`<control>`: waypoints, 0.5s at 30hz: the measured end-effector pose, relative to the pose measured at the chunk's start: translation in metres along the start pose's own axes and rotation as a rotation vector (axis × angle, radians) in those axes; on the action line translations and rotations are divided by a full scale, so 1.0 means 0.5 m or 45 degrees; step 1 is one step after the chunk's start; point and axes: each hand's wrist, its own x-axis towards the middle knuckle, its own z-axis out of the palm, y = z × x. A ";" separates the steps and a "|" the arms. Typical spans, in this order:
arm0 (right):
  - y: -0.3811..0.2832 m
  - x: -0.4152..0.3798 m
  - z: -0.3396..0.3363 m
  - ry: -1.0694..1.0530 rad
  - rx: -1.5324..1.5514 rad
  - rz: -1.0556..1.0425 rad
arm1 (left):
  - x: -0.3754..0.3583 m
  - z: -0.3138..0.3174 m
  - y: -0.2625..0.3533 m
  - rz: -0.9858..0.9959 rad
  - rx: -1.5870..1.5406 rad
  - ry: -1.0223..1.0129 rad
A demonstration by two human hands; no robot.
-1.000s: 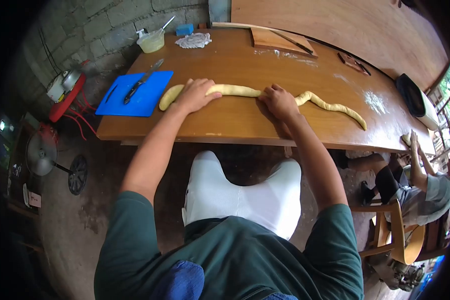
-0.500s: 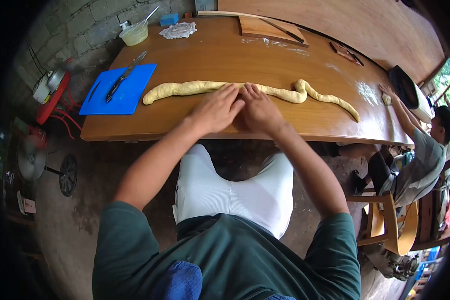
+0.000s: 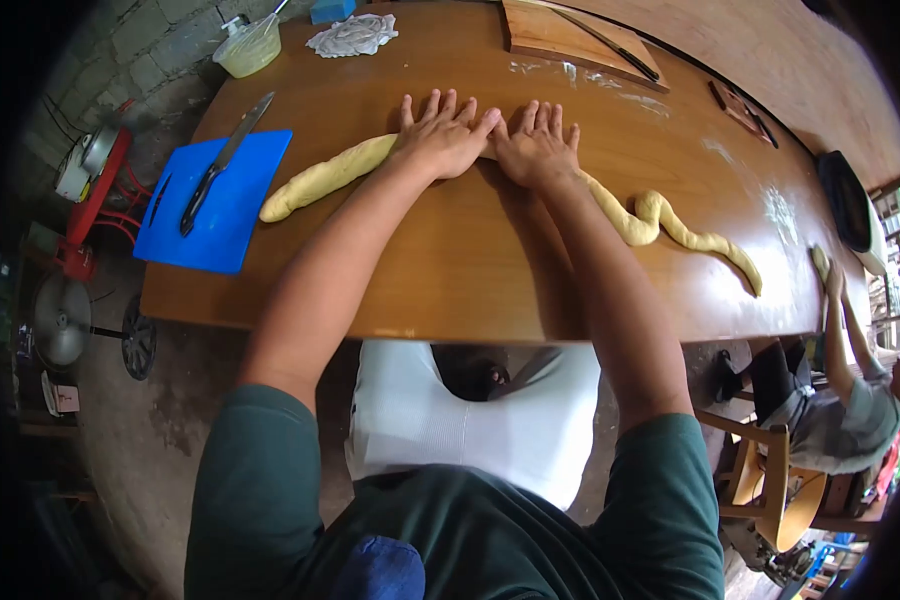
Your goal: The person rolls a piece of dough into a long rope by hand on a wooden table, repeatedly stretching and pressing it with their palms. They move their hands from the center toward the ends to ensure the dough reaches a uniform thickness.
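Note:
A long rope of pale yellow dough [image 3: 330, 178] lies across the wooden table [image 3: 440, 290], with a loop and a thin tail toward its right end. My left hand [image 3: 445, 135] rests flat on the middle of the dough, fingers stretched forward and apart. Beside it, my right hand [image 3: 540, 145] presses on the same stretch, its fingers also extended. The thumbs nearly meet. Both palms hide the dough beneath them.
To the left, a knife [image 3: 215, 175] lies on a blue cutting board [image 3: 260, 165]. Farther back are a plastic tub [image 3: 250, 52], a crumpled cloth [image 3: 354, 36] and a wooden board [image 3: 580, 45]. At the right, another person [image 3: 840, 420] sits handling a small dough piece.
Both my hands have pushed forward, away from me, rolling the middle of the dough toward the far side. My fingers are now spread wider. The camera view has shifted slightly.

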 end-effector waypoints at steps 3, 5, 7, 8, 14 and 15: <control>0.006 0.093 0.008 0.052 0.056 0.012 | 0.083 0.008 0.004 -0.081 -0.002 0.105; 0.011 0.147 0.019 0.124 0.069 -0.001 | 0.136 0.016 0.003 -0.095 0.003 0.178; 0.012 0.198 0.041 0.438 0.029 -0.067 | 0.187 0.030 0.000 -0.090 -0.012 0.361; 0.016 0.227 0.047 0.444 0.028 -0.073 | 0.212 0.034 -0.003 -0.092 -0.013 0.370; 0.019 0.254 0.041 0.813 -0.048 -0.391 | 0.231 0.034 -0.007 0.186 -0.012 0.661; 0.017 0.231 0.036 0.747 -0.040 -0.409 | 0.215 0.037 -0.009 0.177 -0.025 0.577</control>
